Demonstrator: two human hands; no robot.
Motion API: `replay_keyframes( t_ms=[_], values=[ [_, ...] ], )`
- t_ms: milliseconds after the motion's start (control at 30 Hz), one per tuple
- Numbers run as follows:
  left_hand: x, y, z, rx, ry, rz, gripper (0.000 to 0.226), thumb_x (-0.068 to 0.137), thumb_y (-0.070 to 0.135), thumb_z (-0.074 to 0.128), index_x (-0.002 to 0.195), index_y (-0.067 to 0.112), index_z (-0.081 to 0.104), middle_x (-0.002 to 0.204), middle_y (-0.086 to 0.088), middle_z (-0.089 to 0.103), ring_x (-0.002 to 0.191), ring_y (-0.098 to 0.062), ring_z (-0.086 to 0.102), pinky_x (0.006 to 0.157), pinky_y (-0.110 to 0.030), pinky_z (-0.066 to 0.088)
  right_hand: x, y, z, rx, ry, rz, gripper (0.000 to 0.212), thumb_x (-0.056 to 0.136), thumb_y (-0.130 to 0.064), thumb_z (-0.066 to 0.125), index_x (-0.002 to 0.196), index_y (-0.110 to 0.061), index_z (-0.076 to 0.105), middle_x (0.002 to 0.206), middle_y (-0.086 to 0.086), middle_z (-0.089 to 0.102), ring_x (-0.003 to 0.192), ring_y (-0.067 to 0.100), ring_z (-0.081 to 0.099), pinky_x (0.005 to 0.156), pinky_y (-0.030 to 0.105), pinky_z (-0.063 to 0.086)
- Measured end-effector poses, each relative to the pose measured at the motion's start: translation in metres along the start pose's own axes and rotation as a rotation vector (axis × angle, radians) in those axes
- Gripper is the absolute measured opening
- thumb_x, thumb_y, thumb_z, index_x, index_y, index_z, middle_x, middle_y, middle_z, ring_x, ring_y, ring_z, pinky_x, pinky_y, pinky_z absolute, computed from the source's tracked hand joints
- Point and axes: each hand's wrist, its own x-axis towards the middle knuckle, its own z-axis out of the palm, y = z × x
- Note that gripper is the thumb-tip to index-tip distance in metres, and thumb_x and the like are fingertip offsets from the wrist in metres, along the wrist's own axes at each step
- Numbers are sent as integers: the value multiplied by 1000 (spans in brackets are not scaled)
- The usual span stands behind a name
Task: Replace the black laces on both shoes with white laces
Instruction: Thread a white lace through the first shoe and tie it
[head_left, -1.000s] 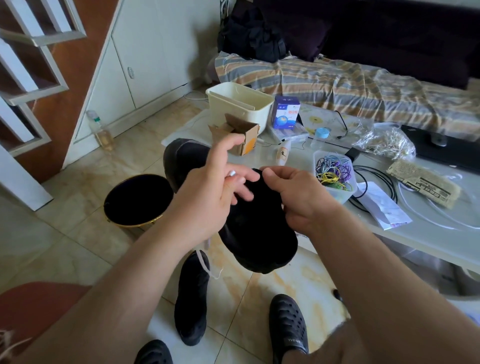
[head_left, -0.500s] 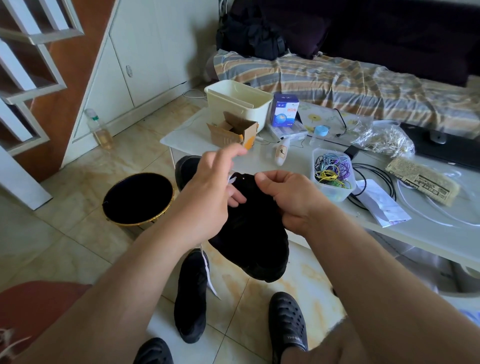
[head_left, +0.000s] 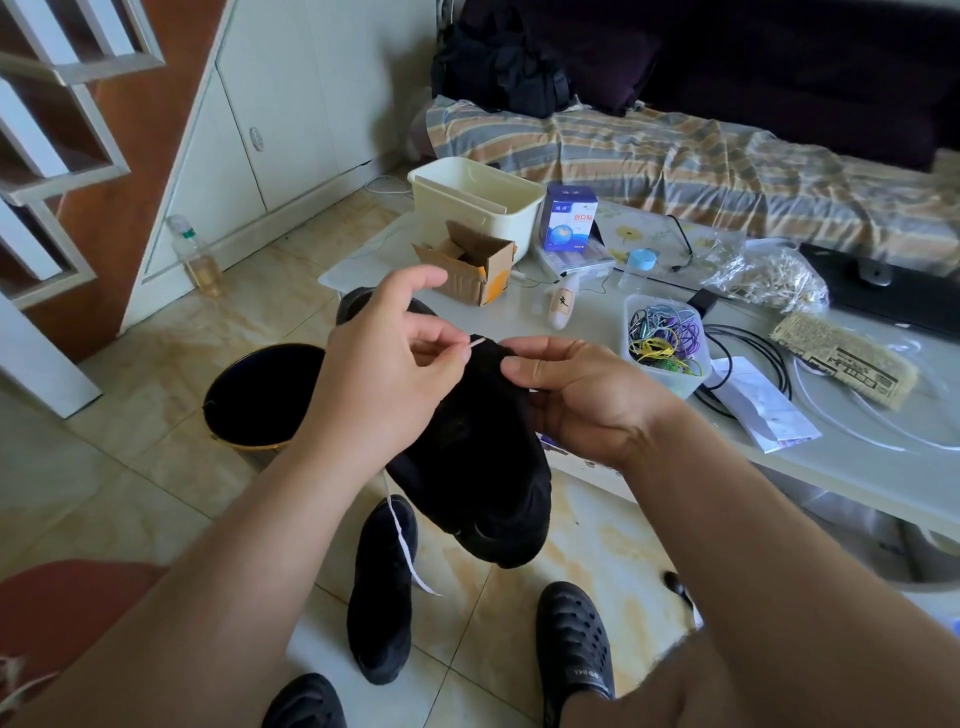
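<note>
Floor: pale glossy tiles; second black shoe (head_left: 383, 587) lies at 6 o'clock, near the person's own clogs, untouched.
Held shoe (head_left: 478, 457): raised at centre, sole toward the camera, so the eyelets are hidden.
Left hand (head_left: 379, 374): grip closed to a thumb-and-forefinger pinch on the stiff tip of the white lace (head_left: 475, 342), at the shoe's upper edge; the lace's loose tail hangs toward 7 o'clock.
Right hand (head_left: 587, 395): fingers curled round the shoe's top edge, steadying it.
Step, as I judge it: threading white lace through an eyelet. Keep the pinch close to the tip, aim straight, pull the slack evenly.
In the way: dangling tail could snag on the shoe below.
Bin (head_left: 260, 395): dark, at 9 o'clock.
Surface (head_left: 883, 467): 2 o'clock, carrying a tub of coloured bands (head_left: 665, 348), cardboard box (head_left: 467, 265), cream basket (head_left: 475, 200).
Bed (head_left: 727, 171): striped cover, 1 o'clock.
</note>
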Motion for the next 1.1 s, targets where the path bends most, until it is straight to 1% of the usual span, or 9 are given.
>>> replay_keyframes(
  t_ms=[133,200,300,367,633,767,867,967,1100],
  values=[
    [-3,9,-2,55,6,53,63,87,22,82,138,43,51,91,25,76,84,3,73,87,-19,55,-1,0,-2,19,-45,-33,23,95,8,56,106,-5,71,98,13,76,84,23,74,80,35,62],
    [-4,13,-2,85,11,87,64,85,21,82,138,42,52,88,25,76,80,4,72,86,-12,52,0,2,-1,41,-56,-38,22,98,7,53,108,-5,69,102,14,73,90,26,71,87,38,60],
    [-6,19,0,138,26,131,64,84,20,83,138,39,54,83,25,75,80,6,71,85,5,35,1,4,1,41,-79,-34,20,100,3,51,109,-5,67,107,17,70,97,28,67,99,43,54],
    [-7,22,1,174,33,150,64,83,18,82,137,37,55,79,24,75,80,6,70,85,7,32,1,4,2,44,-84,-43,19,100,2,51,105,-7,67,105,16,69,94,27,67,97,42,54],
    [-6,24,5,220,66,139,62,78,11,79,131,36,57,69,19,70,80,3,67,79,3,37,-4,3,6,26,-77,-75,21,102,1,51,97,-11,68,96,13,70,81,24,68,80,35,59],
    [-7,27,1,232,92,168,64,78,12,80,133,35,57,68,21,69,79,4,68,82,5,35,-4,1,4,72,-115,-67,14,91,-4,60,99,-10,69,100,14,71,87,25,69,85,36,60],
    [-7,30,0,241,84,180,66,77,12,81,135,35,56,68,21,70,77,5,68,84,8,30,-3,0,4,105,-136,-67,16,84,-6,61,92,-11,74,97,12,73,85,24,71,84,37,61],
    [-9,32,2,236,51,167,68,78,12,80,136,37,55,69,21,71,76,5,68,84,5,34,-3,0,4,104,-124,-75,20,84,-6,62,81,-16,79,91,9,75,79,21,73,79,34,62],
    [-9,31,4,236,54,97,71,77,14,77,136,43,52,69,22,70,79,6,65,80,1,39,-4,1,5,74,-124,-90,14,82,-6,64,89,-11,75,90,12,74,79,23,72,81,35,62]
  ],
)
